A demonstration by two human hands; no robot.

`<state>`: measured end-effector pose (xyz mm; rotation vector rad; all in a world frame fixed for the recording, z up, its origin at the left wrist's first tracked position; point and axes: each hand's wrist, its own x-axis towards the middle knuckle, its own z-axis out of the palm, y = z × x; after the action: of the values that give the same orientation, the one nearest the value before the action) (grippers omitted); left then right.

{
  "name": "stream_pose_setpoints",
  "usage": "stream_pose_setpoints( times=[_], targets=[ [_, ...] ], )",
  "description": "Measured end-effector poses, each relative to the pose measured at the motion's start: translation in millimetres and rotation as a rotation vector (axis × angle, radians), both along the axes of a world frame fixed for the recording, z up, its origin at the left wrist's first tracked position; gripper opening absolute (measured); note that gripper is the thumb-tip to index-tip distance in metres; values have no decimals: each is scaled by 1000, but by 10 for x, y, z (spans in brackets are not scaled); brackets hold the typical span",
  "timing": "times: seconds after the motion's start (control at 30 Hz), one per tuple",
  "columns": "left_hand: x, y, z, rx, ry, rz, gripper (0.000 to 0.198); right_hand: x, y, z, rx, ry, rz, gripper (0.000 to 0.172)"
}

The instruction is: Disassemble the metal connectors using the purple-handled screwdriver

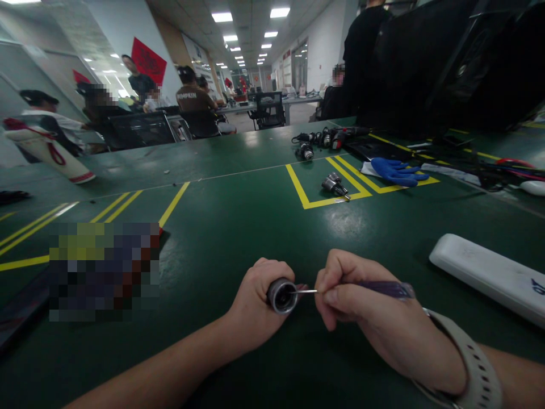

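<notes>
My left hand (pixel 255 304) is closed around a short metal cylinder (pixel 281 296) whose open round end faces right. My right hand (pixel 361 315) grips a screwdriver with a dark purple handle (pixel 389 289). Its thin steel shaft (pixel 305 291) reaches into the cylinder's opening. Both hands hover low over the green table (pixel 238 227), near its front edge. A pale watch strap wraps my right wrist.
A white oblong case (pixel 489 275) lies to the right. Farther back, a similar metal part (pixel 334 186) sits in a yellow-taped box, beside a blue glove (pixel 398 172) and several more parts (pixel 317 139). A blurred-out item (pixel 104 270) rests at left. People sit at desks behind.
</notes>
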<state>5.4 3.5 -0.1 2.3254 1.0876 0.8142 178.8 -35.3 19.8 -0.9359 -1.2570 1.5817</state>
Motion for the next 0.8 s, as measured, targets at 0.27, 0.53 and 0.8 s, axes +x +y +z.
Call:
stream_pose_setpoints(
  times=[0.27, 0.53, 0.8],
  targets=[
    [8, 24, 14, 21, -8, 21, 18, 15, -50, 135, 135, -246, 23, 12],
    [3, 8, 9, 21, -10, 2, 20, 6, -33, 70, 69, -126, 35, 12],
    [-11, 6, 22, 6, -24, -10, 20, -7, -18, 9, 27, 23, 18, 9]
  ],
)
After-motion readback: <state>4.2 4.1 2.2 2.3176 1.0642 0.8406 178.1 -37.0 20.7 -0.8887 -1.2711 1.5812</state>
